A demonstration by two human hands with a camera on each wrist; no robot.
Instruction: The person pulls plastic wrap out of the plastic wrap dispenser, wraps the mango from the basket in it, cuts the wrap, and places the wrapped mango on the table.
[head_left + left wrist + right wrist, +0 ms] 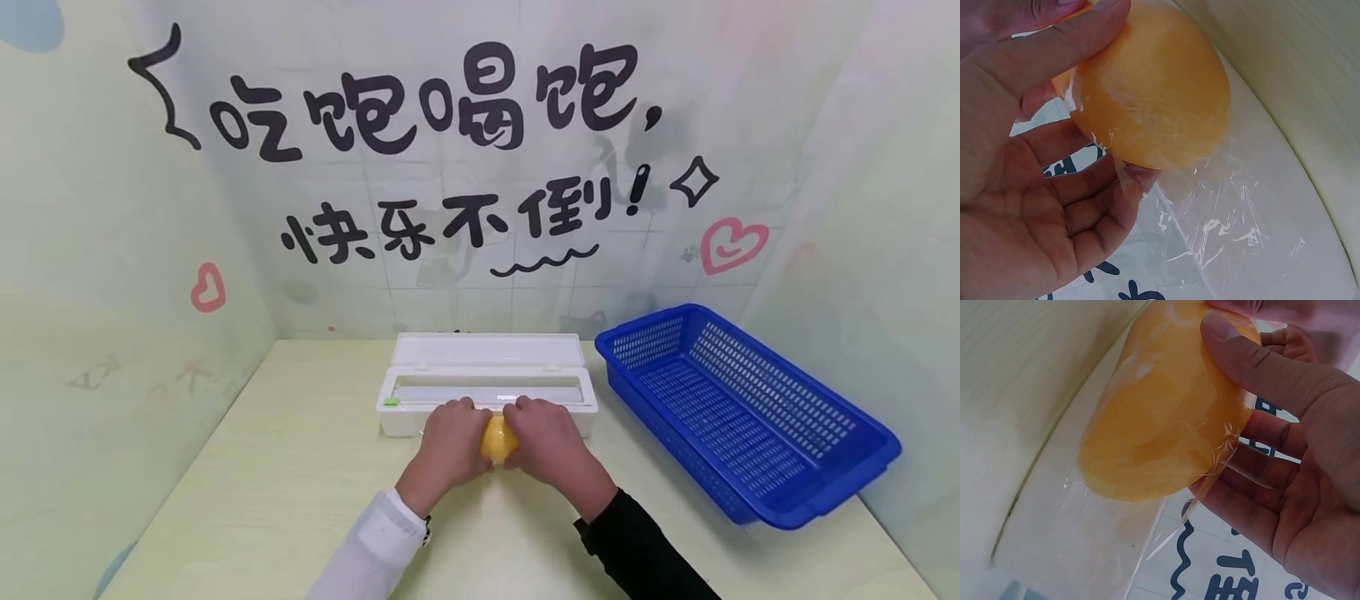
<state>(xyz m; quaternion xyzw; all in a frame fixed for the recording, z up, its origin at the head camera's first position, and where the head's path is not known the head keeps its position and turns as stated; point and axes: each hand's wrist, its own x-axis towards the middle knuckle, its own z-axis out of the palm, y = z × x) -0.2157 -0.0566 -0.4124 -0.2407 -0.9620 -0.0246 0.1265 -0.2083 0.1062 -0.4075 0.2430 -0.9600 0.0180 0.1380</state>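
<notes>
A smooth yellow-orange mango (pixel 498 440) is held between both hands, just in front of a white cling film box (pixel 393 423). Clear cling film (pixel 1235 219) covers the fruit and stretches off it in wrinkles, in front of the box. My left hand (pixel 453 437) grips the mango's left side, its thumb lying over the film in the left wrist view. From the other side my right hand (pixel 551 437) holds it, thumb on top and fingers curled beneath, as the right wrist view shows. Where the film ends is hard to see.
The box's lid (pixel 487 350) stands open at the back, and a green slider (pixel 392 402) sits at the left of its front rail. A blue plastic basket (pixel 750 508) stands to the right on the pale wooden table (pixel 262 500). A printed wall sheet hangs behind.
</notes>
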